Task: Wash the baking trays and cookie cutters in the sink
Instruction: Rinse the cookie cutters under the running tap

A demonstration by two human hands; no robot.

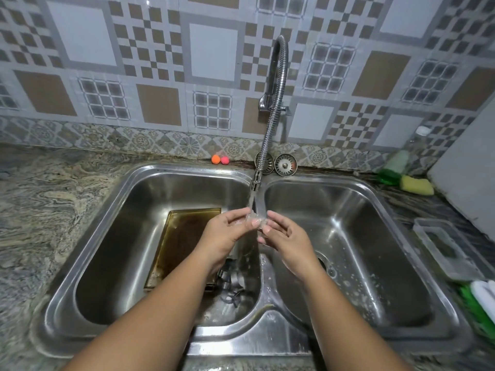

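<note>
Your left hand point(227, 231) and right hand point(284, 236) pinch one small cutter point(256, 218) under the tap point(255, 180); tray point(182, 236) lies in the left basin.

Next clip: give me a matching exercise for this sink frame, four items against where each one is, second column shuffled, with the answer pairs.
Items:
1. baking tray
2. yellow sponge
3. two small balls
4. metal cookie cutters

Places:
A. on the counter right of the sink, beside a green bottle
B. against the backsplash behind the left basin
C. lying flat in the left basin, partly under the left forearm
D. piled in the left basin near the divider, at the tray's near corner

Pairs: 1-C, 2-A, 3-B, 4-D
</note>
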